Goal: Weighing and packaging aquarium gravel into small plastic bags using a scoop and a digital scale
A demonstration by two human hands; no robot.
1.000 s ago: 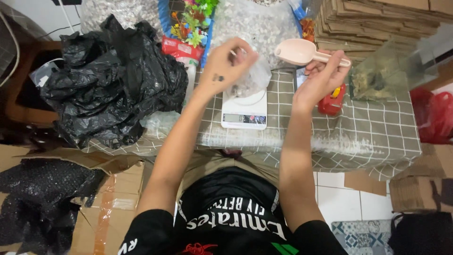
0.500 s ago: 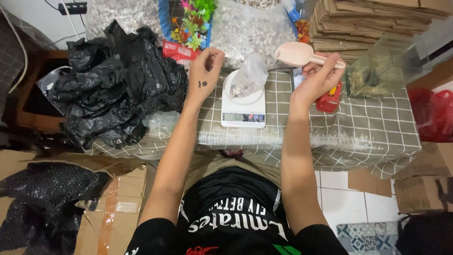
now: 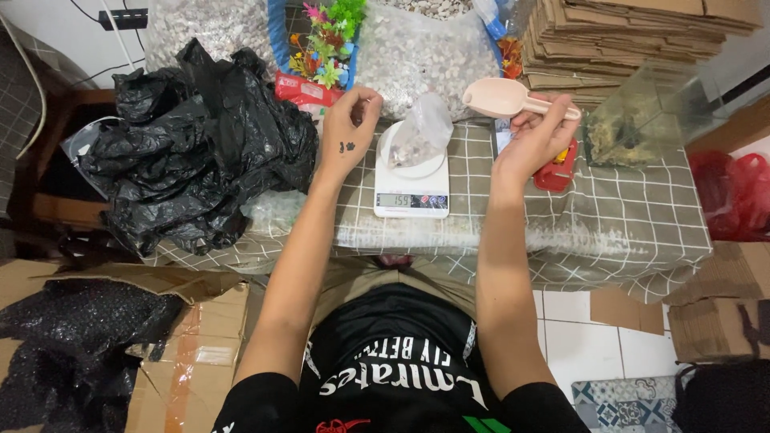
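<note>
Seen from the head camera, looking down over a desk (image 3: 609,216) draped in a grey checked cloth. At centre frame, a white kitchen scale (image 3: 411,188) with a lit display, carrying a small clear plastic bag (image 3: 423,132) of pale gravel, upright on the round platform. Just left of the bag, the left hand (image 3: 351,128), fingers curled with the tips drawn together as if pinching something too small to make out; apart from the bag by a narrow gap. Right of centre, the right hand (image 3: 536,136) raised above the desk, fingers closed round the handle of a pale pink plastic scoop (image 3: 501,98), bowl pointing left, poised above and to the right of the bag; contents of the bowl not discernible. Under that hand, a small red object (image 3: 557,172) lying on the cloth. Upper left, a heap of crumpled black plastic bags (image 3: 192,144) spilling over the desk edge. Top centre, large sacks of white gravel (image 3: 425,56) flanking a bundle of bright artificial plants (image 3: 325,44). Upper right, a stack of flattened cardboard (image 3: 626,40) and a small glass tank (image 3: 642,120). Lower left, more cardboard and black bubble wrap (image 3: 72,345) on the floor.
</note>
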